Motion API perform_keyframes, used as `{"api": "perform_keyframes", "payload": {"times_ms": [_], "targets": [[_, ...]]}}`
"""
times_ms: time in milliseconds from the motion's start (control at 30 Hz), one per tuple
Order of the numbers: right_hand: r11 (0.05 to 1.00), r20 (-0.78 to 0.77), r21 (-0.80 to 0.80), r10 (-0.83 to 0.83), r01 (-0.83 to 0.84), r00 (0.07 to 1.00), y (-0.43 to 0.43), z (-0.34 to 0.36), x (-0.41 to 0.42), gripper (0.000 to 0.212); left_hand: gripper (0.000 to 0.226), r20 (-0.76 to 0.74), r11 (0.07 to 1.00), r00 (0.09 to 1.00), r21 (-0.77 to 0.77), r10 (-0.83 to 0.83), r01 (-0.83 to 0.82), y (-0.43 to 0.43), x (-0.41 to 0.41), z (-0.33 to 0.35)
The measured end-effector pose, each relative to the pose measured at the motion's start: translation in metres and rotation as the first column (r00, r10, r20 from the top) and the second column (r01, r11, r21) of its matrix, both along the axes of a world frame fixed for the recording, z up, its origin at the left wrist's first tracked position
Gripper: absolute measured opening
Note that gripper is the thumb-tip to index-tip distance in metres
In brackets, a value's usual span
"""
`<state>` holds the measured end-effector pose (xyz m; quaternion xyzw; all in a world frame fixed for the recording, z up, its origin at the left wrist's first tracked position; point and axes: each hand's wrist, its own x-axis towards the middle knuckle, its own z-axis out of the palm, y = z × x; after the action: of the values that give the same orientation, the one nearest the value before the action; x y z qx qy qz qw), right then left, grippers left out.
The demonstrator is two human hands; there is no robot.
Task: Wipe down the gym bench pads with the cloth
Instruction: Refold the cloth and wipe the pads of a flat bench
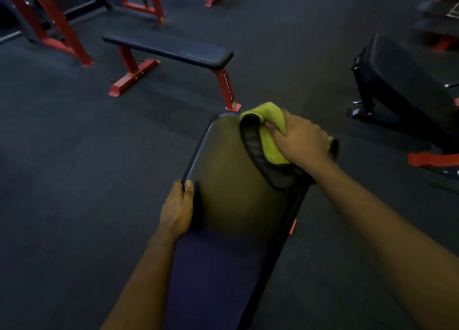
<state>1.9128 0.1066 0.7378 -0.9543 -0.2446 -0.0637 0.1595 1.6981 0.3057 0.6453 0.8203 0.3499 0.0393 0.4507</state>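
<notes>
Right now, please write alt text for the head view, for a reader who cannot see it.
The right hand holds a yellow-green cloth against the far right corner of a dark bench pad, while the left hand grips its left edge.

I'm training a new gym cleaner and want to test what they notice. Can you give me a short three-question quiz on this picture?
1. True or false: the left hand grips the side edge of the bench pad.
2. Which colour is the main face of the cloth that the right hand holds on the pad? A) red B) yellow-green C) white
3. Fill in: the flat bench standing further away on the floor has a ___ frame.

Key: 1 true; 2 B; 3 red.
</notes>
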Motion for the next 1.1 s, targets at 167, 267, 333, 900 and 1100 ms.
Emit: {"api": "perform_keyframes", "payload": {"times_ms": [167,267,333,900,1100], "targets": [[0.988,-0.021,-0.149,-0.037,0.033,0.999,0.044,0.005,0.019,0.063,0.044,0.003,1.000,1.000,-0.007,0.003,-0.003,0.010,0.000,-0.007],[0.969,0.040,-0.179,0.183,-0.173,0.982,0.103,0.005,0.021,0.061,0.051,0.014,0.999,1.000,-0.040,-0.010,0.011,0.012,-0.004,-0.004],[0.936,0.091,-0.216,0.301,-0.276,0.949,0.124,0.005,0.021,0.058,0.054,0.054,0.996,0.998,-0.070,-0.045,0.049,0.008,-0.003,-0.001],[0.420,-0.071,-0.691,0.770,-0.588,0.634,0.210,-0.069,-0.151,0.053,0.055,-0.004,0.868,0.915,-0.313,0.404,-0.385,0.003,-0.200,-0.073],[0.369,-0.117,-0.664,0.808,-0.650,0.578,0.214,-0.112,-0.234,0.052,0.077,-0.097,0.815,0.863,-0.291,0.495,-0.500,-0.001,-0.265,-0.106]]}}
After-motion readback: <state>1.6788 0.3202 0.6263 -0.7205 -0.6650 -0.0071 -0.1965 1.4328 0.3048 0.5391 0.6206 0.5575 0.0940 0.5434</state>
